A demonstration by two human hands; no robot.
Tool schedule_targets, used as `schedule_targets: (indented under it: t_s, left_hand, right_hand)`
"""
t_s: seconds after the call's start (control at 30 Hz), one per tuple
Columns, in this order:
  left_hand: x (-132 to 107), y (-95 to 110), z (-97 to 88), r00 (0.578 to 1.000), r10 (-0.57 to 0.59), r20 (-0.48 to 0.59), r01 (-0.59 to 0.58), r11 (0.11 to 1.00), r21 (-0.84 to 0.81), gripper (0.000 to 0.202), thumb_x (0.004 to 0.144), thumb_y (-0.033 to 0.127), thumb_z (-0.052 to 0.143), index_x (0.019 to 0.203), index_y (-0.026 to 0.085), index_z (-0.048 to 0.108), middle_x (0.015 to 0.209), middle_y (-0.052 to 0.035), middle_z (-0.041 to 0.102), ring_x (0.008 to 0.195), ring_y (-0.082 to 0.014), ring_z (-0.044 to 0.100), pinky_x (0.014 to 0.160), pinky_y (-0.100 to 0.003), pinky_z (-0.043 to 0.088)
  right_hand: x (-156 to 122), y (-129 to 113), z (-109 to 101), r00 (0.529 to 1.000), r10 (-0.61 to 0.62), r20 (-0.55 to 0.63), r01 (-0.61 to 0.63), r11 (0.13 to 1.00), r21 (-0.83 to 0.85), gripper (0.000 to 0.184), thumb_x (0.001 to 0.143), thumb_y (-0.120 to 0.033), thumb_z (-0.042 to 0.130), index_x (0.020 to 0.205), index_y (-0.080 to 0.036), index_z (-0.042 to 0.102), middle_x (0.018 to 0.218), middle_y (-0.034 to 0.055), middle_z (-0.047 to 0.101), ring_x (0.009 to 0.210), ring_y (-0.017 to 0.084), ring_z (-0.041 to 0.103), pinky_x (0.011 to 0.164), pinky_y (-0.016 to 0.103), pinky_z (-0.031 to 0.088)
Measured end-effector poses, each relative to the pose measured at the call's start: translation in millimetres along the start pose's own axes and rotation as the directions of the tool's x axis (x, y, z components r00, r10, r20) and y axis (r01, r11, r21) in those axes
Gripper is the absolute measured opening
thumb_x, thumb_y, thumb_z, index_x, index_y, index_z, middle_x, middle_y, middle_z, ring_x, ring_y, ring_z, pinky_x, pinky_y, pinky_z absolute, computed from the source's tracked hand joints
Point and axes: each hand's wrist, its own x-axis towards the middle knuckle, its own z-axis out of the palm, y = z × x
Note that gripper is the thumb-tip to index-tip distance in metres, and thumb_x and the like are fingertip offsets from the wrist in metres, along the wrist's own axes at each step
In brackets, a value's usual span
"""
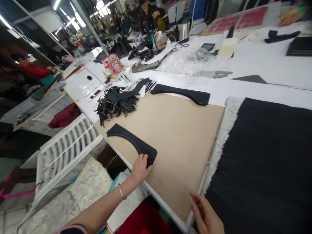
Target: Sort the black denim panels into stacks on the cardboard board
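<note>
A curved black piece (pixel 133 138), of fabric or leather, lies on the tan board (pixel 180 130) near its front left edge. My left hand (pixel 140 167) is closed at the near end of this piece, fingers bent and pressed on it. My right hand (pixel 207 214) is at the board's near right corner, fingers apart and holding nothing. Towards the back of the board rests a second group of curved black pieces (pixel 182 93), looking stacked. A heap of thin black strips (pixel 117 104) sits at the board's left, with another dark curved piece (pixel 131 91) on top.
To the right, a large black sheet (pixel 268 156) lies over a whitish, ragged-edged layer (pixel 219 149). Clear plastic (pixel 195 61), a red-and-white packet (pixel 113 63) and tools are farther back. A white slatted rack (pixel 68 146) stands left of the table. Other people (pixel 152 13) are in the background.
</note>
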Motion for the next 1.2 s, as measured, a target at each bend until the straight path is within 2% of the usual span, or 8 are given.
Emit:
schedule_targets:
  t_s: [0.13,0.23,0.37,0.6,0.7,0.87,1.03,1.2]
  left_hand:
    - [-5.1,-32.3,-1.5,0.994,0.082,-0.074,-0.095,0.977,-0.189,0.042,0.075,-0.001,0.043,0.112,0.018,0.052,0.110,-0.0077,0.051,0.109,-0.0202,0.047,0.098,-0.038,0.043]
    - [-1.6,-58.0,-6.0,0.984,0.162,-0.070,-0.173,0.962,-0.210,0.058,0.066,-0.010,0.037,0.113,0.019,0.055,0.117,-0.0082,0.051,0.113,-0.0197,0.046,0.100,-0.039,0.043]
    - [13.0,-78.2,-11.5,0.954,0.301,-0.012,-0.298,0.939,-0.174,0.043,0.077,-0.002,0.044,0.110,0.020,0.060,0.119,-0.0096,0.054,0.112,-0.0227,0.046,0.097,-0.042,0.044]
    - [35.1,-82.2,-16.6,0.891,0.447,0.079,-0.419,0.877,-0.234,0.019,0.089,0.014,0.048,0.092,0.019,0.066,0.098,-0.0063,0.063,0.098,-0.0203,0.051,0.087,-0.036,0.047]
    - [32.5,-81.9,-16.5,0.892,0.450,0.044,-0.421,0.863,-0.280,0.023,0.091,0.015,0.043,0.094,0.019,0.066,0.099,-0.0068,0.061,0.098,-0.0190,0.051,0.085,-0.034,0.047]
    - [17.6,-78.2,-11.1,0.946,0.317,-0.065,-0.323,0.906,-0.273,0.024,0.088,0.012,0.048,0.096,0.022,0.068,0.103,-0.0079,0.053,0.102,-0.0198,0.049,0.083,-0.032,0.047]
    - [8.7,-69.3,-8.7,0.991,0.128,-0.035,-0.131,0.923,-0.362,0.026,0.088,0.016,0.048,0.102,0.023,0.069,0.090,-0.0051,0.056,0.086,-0.0170,0.055,0.075,-0.029,0.048]
    - [7.4,-64.8,-3.7,0.998,-0.040,0.050,0.061,0.800,-0.597,0.030,0.085,0.015,0.048,0.103,0.025,0.070,0.096,-0.0039,0.070,0.087,-0.0178,0.063,0.081,-0.030,0.050]
  right_hand:
    - [25.2,-32.4,39.3,0.977,0.178,0.121,-0.189,0.978,0.090,0.043,0.082,-0.057,0.049,0.102,-0.022,0.063,0.097,0.0067,0.068,0.086,0.022,0.065,0.080,0.033,0.052]
    - [37.9,-45.8,69.0,0.939,0.280,0.199,-0.323,0.917,0.234,0.047,0.080,-0.060,0.050,0.101,-0.019,0.060,0.093,0.0080,0.067,0.084,0.023,0.065,0.078,0.034,0.051]
    - [54.0,-52.3,100.2,0.920,0.303,0.249,-0.378,0.853,0.359,0.048,0.076,-0.059,0.055,0.096,-0.016,0.059,0.086,0.0081,0.065,0.077,0.023,0.063,0.074,0.036,0.050]
    - [76.8,-60.4,129.2,0.919,0.287,0.271,-0.378,0.837,0.395,0.042,0.075,-0.055,0.059,0.091,-0.016,0.060,0.083,0.0067,0.065,0.078,0.023,0.062,0.073,0.036,0.049]
    - [83.9,-70.9,134.9,0.934,0.228,0.275,-0.304,0.911,0.278,0.035,0.081,-0.050,0.054,0.093,-0.018,0.060,0.087,0.0062,0.065,0.081,0.022,0.061,0.076,0.035,0.047]
    - [96.8,-96.7,148.9,0.952,-0.018,0.307,0.022,1.000,-0.010,0.025,0.091,-0.033,0.042,0.101,-0.019,0.060,0.099,0.0076,0.061,0.091,0.021,0.057,0.083,0.034,0.044]
    - [107.3,-117.5,164.6,0.916,-0.083,0.393,0.227,0.914,-0.336,0.025,0.088,-0.017,0.041,0.104,-0.014,0.059,0.097,0.0108,0.060,0.093,0.025,0.056,0.084,0.039,0.043]
    - [110.7,-126.7,169.7,0.902,-0.030,0.431,0.256,0.841,-0.477,0.026,0.089,-0.015,0.037,0.103,-0.015,0.059,0.094,0.0099,0.062,0.091,0.023,0.058,0.082,0.035,0.043]
